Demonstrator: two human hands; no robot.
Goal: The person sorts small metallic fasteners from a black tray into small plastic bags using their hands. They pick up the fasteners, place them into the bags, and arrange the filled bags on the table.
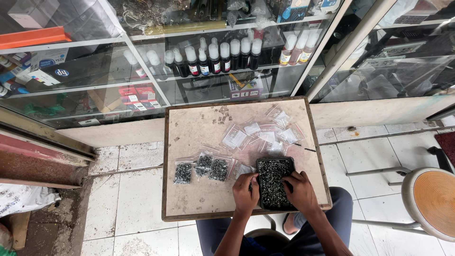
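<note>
A black tray (262, 163) full of small metal screws rests near the front edge of a small worn table (189, 199). My right hand (299, 192) lies on the tray's right side, fingers curled among the screws. My left hand (245, 190) sits at the tray's left edge, fingers bent over something small that I cannot make out. Just left of it lies a clear plastic bag (242, 169). Three filled bags of screws (204, 168) lie in a row further left. Several empty clear bags (263, 132) are scattered behind the tray.
A glass display cabinet (199, 61) with ink bottles and boxes stands behind the table. A round stool (433, 201) with an orange-ringed seat stands at the right. White floor tiles (128, 199) surround the table, and a torn white sack (21, 196) lies far left.
</note>
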